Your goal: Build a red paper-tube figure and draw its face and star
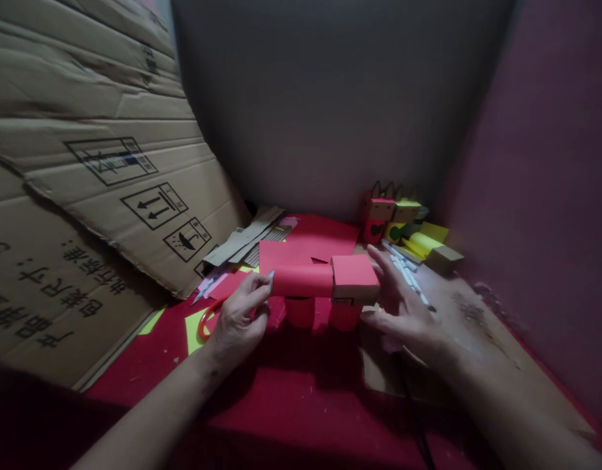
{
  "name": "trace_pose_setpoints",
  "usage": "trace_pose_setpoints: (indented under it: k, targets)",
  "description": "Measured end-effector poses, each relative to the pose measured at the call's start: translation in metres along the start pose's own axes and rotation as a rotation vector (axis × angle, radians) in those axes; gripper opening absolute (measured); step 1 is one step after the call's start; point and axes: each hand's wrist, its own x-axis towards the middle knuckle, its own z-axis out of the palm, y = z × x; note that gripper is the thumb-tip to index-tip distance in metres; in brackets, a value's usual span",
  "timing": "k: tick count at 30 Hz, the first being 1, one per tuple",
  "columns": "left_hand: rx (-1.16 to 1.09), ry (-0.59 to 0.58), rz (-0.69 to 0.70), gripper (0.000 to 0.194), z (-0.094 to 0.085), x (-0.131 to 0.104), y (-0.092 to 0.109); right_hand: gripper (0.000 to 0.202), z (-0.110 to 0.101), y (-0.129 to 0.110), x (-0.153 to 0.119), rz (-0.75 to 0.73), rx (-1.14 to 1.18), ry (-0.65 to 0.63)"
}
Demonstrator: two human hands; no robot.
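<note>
In front of me a red paper-covered tube (302, 281) lies level. A small cardboard box with a red paper top (354, 271) sits at its right end. Two short red cylinders stand beneath, the left cylinder (300, 312) under the tube and the right cylinder (345, 316) under the box. My left hand (245, 310) pinches the tube's left end, and a small pale blue tip shows at its fingertips. Beside the box, my right hand (403, 303) has thumb and fingers spread; I cannot tell whether they touch it. An orange scissors handle (203, 321) shows behind my left wrist.
Red paper sheets (320, 236) and cardboard strips (249, 238) lie behind. White markers (407, 277) rest on a cardboard sheet (482, 346) at right. Red and yellow box-headed figures (380, 212) stand at the back. Large printed cardboard (110, 130) leans at left.
</note>
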Motion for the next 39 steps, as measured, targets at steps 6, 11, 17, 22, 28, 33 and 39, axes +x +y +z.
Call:
trace_pose_setpoints:
  k: [6, 11, 17, 22, 28, 33, 39]
  targets:
    - [0.009, -0.001, 0.002, 0.034, 0.0006, 0.0000, -0.0007, 0.089, 0.0033, 0.0090, 0.0054, 0.001, 0.003, 0.033]
    - [0.029, 0.003, 0.007, 0.032, 0.0006, 0.0001, 0.0011, 0.085, 0.0040, 0.0111, 0.0052, 0.011, 0.047, 0.050]
    - [0.048, -0.005, 0.006, 0.032, -0.0005, 0.0007, 0.0026, 0.081, 0.0033, 0.0096, 0.0059, 0.006, 0.037, 0.039]
    - [0.061, -0.007, 0.012, 0.030, -0.0009, 0.0019, 0.0037, 0.085, 0.0022, 0.0091, 0.0068, -0.009, -0.030, 0.053]
    - [0.054, -0.008, 0.010, 0.029, 0.0003, 0.0004, 0.0030, 0.091, 0.0021, 0.0092, 0.0079, 0.019, -0.007, 0.062]
    - [0.067, -0.015, 0.003, 0.027, -0.0005, -0.0010, 0.0017, 0.090, 0.0033, 0.0074, 0.0076, 0.036, -0.023, 0.075]
    - [0.055, -0.021, -0.001, 0.028, -0.0010, -0.0007, 0.0027, 0.087, 0.0032, 0.0065, 0.0083, 0.035, -0.016, 0.094]
